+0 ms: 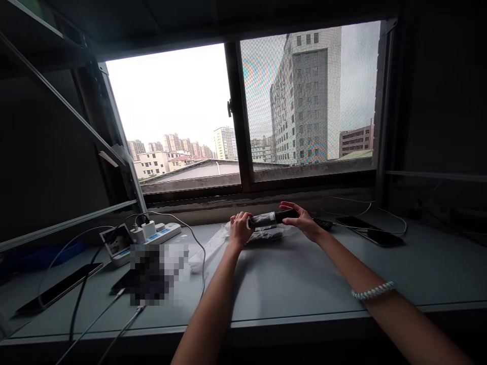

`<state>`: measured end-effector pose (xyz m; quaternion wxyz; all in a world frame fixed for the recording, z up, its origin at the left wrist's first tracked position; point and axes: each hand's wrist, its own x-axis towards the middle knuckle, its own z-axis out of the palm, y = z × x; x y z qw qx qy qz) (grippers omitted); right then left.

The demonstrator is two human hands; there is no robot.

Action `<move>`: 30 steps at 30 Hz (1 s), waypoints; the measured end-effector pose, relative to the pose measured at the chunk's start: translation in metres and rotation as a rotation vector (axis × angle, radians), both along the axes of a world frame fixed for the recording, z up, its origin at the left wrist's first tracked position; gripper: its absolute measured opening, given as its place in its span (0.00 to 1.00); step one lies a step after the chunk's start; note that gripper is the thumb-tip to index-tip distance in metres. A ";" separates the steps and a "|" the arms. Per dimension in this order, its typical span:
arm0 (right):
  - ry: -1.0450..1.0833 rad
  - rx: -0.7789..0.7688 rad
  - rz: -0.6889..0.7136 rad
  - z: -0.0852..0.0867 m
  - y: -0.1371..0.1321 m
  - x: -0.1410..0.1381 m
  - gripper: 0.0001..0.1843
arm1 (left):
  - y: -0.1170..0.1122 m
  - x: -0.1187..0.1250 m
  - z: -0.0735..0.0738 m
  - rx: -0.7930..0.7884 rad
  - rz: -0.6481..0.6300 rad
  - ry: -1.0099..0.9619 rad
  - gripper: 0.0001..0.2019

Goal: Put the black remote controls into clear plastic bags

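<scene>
Just above the desk I hold a dark cylinder (284, 216) lying almost level, with a light band and what looks like clear plastic around its left part. My left hand (240, 229) is closed around its left end. At the other end, my right hand (303, 222) grips with the thumb below and fingers above. Beneath the cylinder lies a dark bundle (264, 235), partly hidden. A crumpled clear plastic bag (208, 249) spreads out beside and behind my left hand. The exact kind of the cylinder does not show.
A white power strip (167, 232) with plugs and cables stands at the left. Tablets or phones lie at the far left (61, 286) and at the right (371, 230). A white cable (203, 248) loops near my left arm. Behind the desk (304, 284) is a window.
</scene>
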<state>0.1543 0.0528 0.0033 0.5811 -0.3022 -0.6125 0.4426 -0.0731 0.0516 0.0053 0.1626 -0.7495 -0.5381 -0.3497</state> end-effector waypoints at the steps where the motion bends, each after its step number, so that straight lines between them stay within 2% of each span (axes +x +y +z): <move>1: -0.001 -0.003 0.005 0.001 -0.001 0.001 0.31 | -0.001 0.001 0.000 -0.007 -0.018 0.009 0.13; 5: 0.007 0.002 0.020 0.003 -0.003 0.000 0.30 | -0.003 0.003 0.002 -0.018 -0.051 0.032 0.12; 20: -0.029 -0.030 0.053 0.006 -0.009 -0.011 0.33 | -0.011 0.011 0.005 -0.051 -0.028 0.150 0.13; 27: -0.080 -0.041 -0.061 0.008 -0.013 -0.017 0.28 | -0.013 0.020 0.006 -0.080 -0.075 0.222 0.09; 30: -0.103 -0.070 -0.096 0.004 -0.010 -0.018 0.27 | -0.016 0.027 0.008 -0.083 -0.090 0.281 0.12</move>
